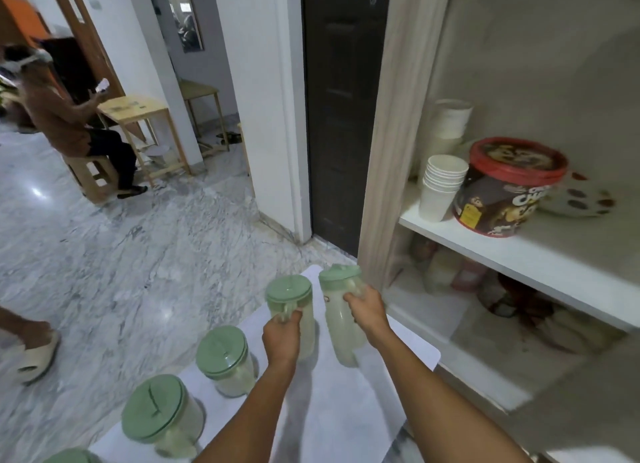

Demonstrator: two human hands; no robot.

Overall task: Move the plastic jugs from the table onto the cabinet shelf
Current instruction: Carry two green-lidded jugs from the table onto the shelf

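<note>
Two bare forearms reach over a white table (pixel 346 410), the left hand (pixel 282 336) gripping one green-lidded jug's (pixel 291 310) handle, the right hand (pixel 367 310) holding a tilted second jug (pixel 341 324) near the open cabinet shelf (pixel 512 254).

Jugs (pixel 225 358) stand on the table (pixel 346 410), left of the cabinet shelf (pixel 519 258) bearing cups (pixel 440 188).

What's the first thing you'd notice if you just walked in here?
Two hands, each gripping a green-lidded jug: the left hand holds the left jug, the right hand tilts the right jug toward the cabinet. On the shelf sits a red-lidded tub beside stacked white cups.
</note>
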